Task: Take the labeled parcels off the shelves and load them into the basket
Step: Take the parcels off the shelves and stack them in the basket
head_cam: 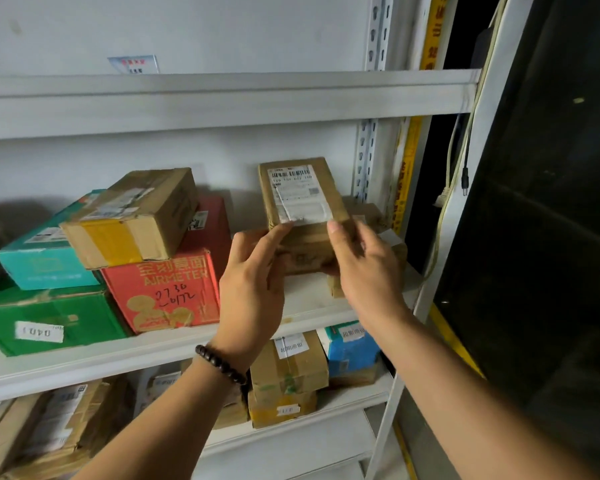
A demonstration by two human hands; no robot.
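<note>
A: Cardboard parcel (302, 202), where?
B: Upright over right end of mid shelf (153, 351), label (300, 199) facing cam. Lifted or resting on the board: couldn't tell, bottom edge masked by hands.
A: Grip?
B: Gripped by both. Left hand (253, 282) clamped on lower left edge, thumb pressed on front just under label; fingers tucked behind box, unseen. Right hand (364, 268) wrapped round lower right edge, one fingertip at label corner, rest blurred.
A: Label legible?
B: Barcode + digit row at top, too soft to read. Left edge creased.
A: Behind it?
B: Brown pkgs (395, 247), mostly hidden by right hand & parcel. No. of them unclear.
A: Left of it?
B: Red box (163, 292) w/ handwritten nos. on front. Taped brown box (132, 220), yellow tape, lying tilted across red box & teal box (45, 261). Green box (45, 317) underneath, cut off at frame edge.
A: Lower shelf?
B: Stacked brown boxes (288, 368) + blue box (352, 348), partly covered by forearms. Bead bracelet (220, 363) on left wrist.
</note>
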